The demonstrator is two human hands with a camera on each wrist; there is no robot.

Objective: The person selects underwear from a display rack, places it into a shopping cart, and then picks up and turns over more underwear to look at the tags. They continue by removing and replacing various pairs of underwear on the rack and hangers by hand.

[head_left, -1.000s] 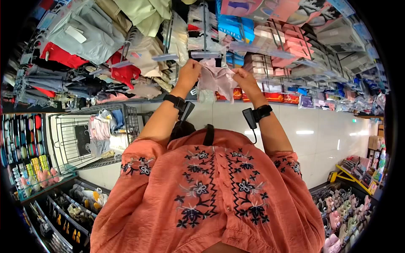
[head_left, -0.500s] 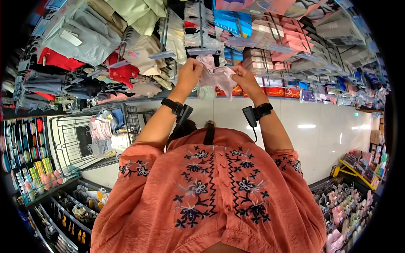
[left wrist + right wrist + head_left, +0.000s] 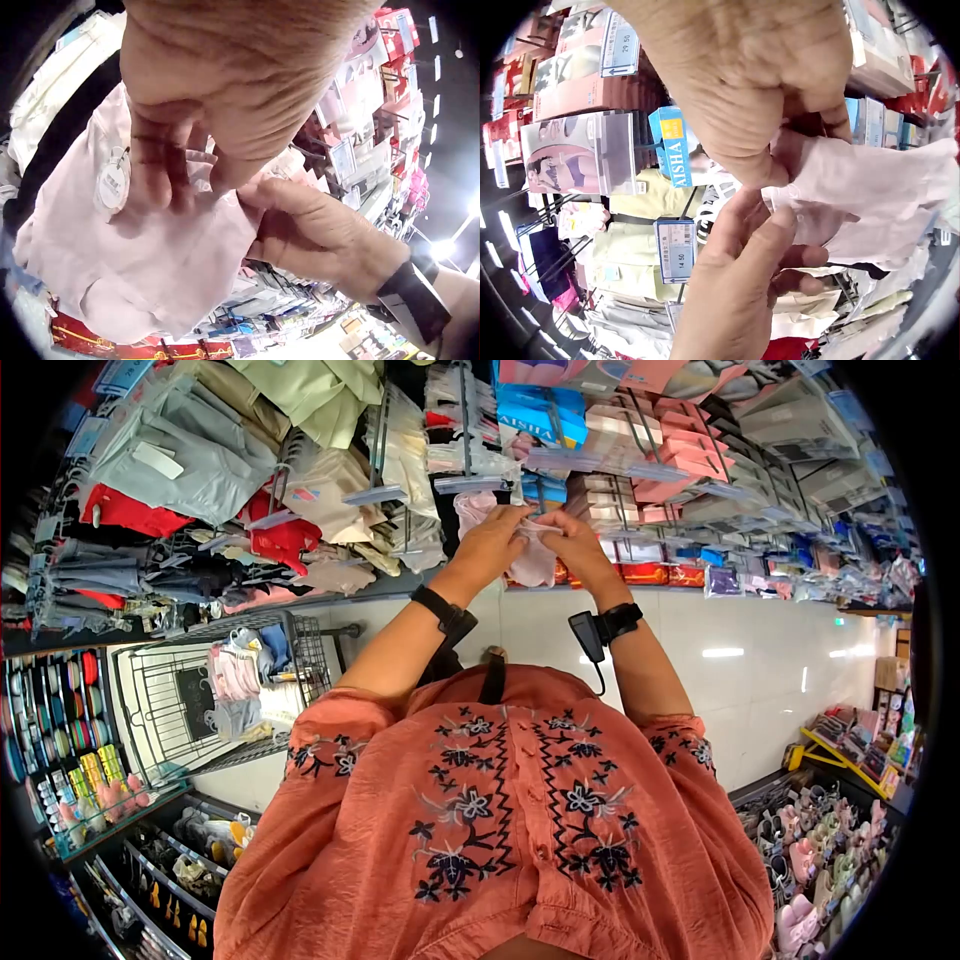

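Observation:
A pair of pale pink underpants (image 3: 150, 255) hangs between the two hands in front of the shelves, a round white tag (image 3: 112, 189) dangling from it on a string. The right hand (image 3: 575, 543) pinches the top edge between thumb and fingers. Close against it, the left hand (image 3: 492, 545) holds the same edge, its thumb and index finger meeting near the right thumb in the right wrist view. Its other fingers (image 3: 804, 256) are spread loosely beside the cloth. In the left wrist view the cloth drapes down below both hands.
Garments on hooks (image 3: 180, 455) crowd the left of the rack. Blue AISHA packs (image 3: 540, 425) and pink boxes (image 3: 690, 435) hang to the right. A wire shopping cart (image 3: 160, 670) with clothes stands at the left. Slippers (image 3: 800, 860) fill a display behind right.
The left hand has moved right, from the left side of the underpants to beside the right hand. The cloth, earlier spread between the hands, now hangs bunched. The right hand keeps its pinch.

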